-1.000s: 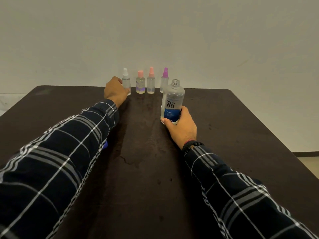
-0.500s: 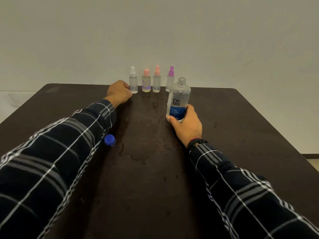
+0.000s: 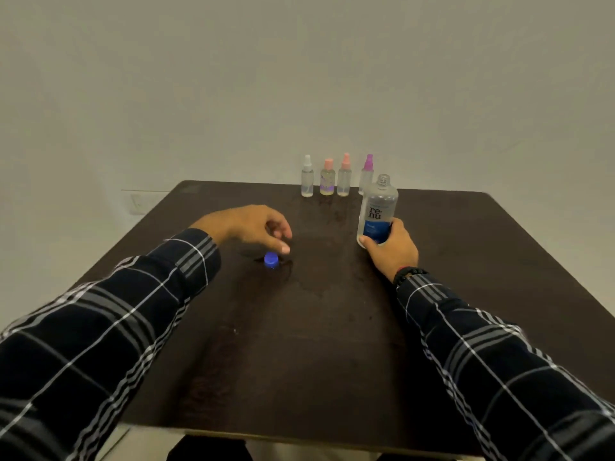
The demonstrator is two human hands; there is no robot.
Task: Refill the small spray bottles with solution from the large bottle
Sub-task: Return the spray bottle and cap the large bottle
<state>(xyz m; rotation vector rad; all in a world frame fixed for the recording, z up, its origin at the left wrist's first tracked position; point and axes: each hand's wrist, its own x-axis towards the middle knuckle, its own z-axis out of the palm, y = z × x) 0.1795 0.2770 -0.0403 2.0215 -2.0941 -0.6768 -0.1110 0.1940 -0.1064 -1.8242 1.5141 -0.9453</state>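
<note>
Head view: right grip point(image 3: 389, 252) round clear bottle point(image 3: 377, 207), left grip point(image 3: 253, 227) slack near round cap point(image 3: 271, 260).

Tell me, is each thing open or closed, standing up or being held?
Large bottle: upright, cap off, gripped low by the right hand.
Blue cap: off, lying on the table just below the left hand's fingers.
Small spray bottles: four upright in a row, tops on, untouched.
Left hand: loosely curled, holding nothing.

Blue cap point(image 3: 271, 259), dark brown table point(image 3: 466, 261), plaid sleeves point(image 3: 100, 327)
</note>
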